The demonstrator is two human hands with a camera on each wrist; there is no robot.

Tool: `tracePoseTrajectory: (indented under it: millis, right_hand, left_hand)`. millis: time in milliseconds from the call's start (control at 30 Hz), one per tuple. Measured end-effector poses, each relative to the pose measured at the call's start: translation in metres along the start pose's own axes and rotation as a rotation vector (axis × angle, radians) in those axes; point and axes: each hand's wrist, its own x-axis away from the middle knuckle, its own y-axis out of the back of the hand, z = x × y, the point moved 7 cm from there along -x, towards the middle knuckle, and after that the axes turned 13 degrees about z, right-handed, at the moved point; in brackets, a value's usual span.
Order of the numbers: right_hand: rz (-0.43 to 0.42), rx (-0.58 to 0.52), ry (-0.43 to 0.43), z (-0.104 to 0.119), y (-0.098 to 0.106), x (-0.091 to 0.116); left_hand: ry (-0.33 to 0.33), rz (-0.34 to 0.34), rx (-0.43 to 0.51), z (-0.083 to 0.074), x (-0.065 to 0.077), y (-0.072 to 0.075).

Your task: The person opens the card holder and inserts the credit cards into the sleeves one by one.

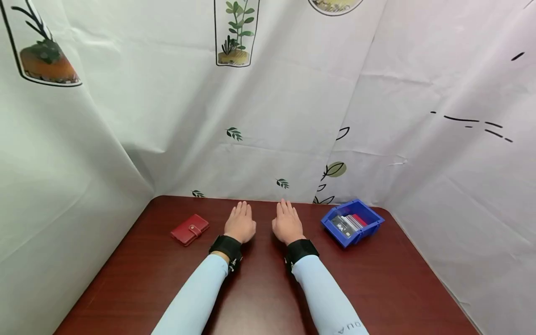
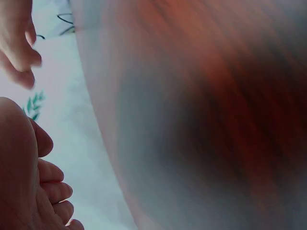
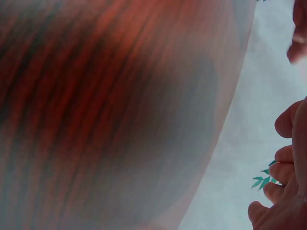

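while only head view shows wallet (image 1: 190, 230) and blue bin (image 1: 363, 213), both hands' (image 1: 240, 227) (image 1: 288, 228) fingers (image 1: 240, 210) extended

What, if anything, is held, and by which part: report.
Nothing is held; the left hand and right hand are clear of the red wallet and blue bin.

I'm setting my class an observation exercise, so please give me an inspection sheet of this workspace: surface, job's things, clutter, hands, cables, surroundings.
Surface: reddish-brown wood-grain table.
Job's things: red snap-strap wallet, left of the left hand; blue plastic bin, right of the right hand, with cards inside, one marked "Vip".
Clutter: nothing seen.
Hands: both empty, backs up, fingers extended; black wrist straps on both.
Cables: nothing seen.
Surroundings: white plant-print backdrop.
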Motion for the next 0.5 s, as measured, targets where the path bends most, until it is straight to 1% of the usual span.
tracePoseTrajectory:
  millis: [100, 200, 333, 500]
  right_hand:
    - [0.004, -0.004, 0.004, 0.0, -0.004, 0.0]
    - [-0.002, -0.026, 0.021, 0.003, -0.006, 0.0]
    - [-0.036, -0.061, 0.049, 0.007, -0.003, 0.003]
    - [-0.119, -0.091, 0.091, 0.009, 0.003, 0.01]
  left_hand:
    - [0.02, 0.006, 0.004, 0.022, 0.006, -0.004]
    - [0.049, -0.002, -0.013, 0.048, 0.012, -0.001]
    - [0.081, -0.045, -0.04, 0.085, 0.025, 0.011]
    - [0.114, -0.088, -0.068, 0.128, 0.043, 0.021]
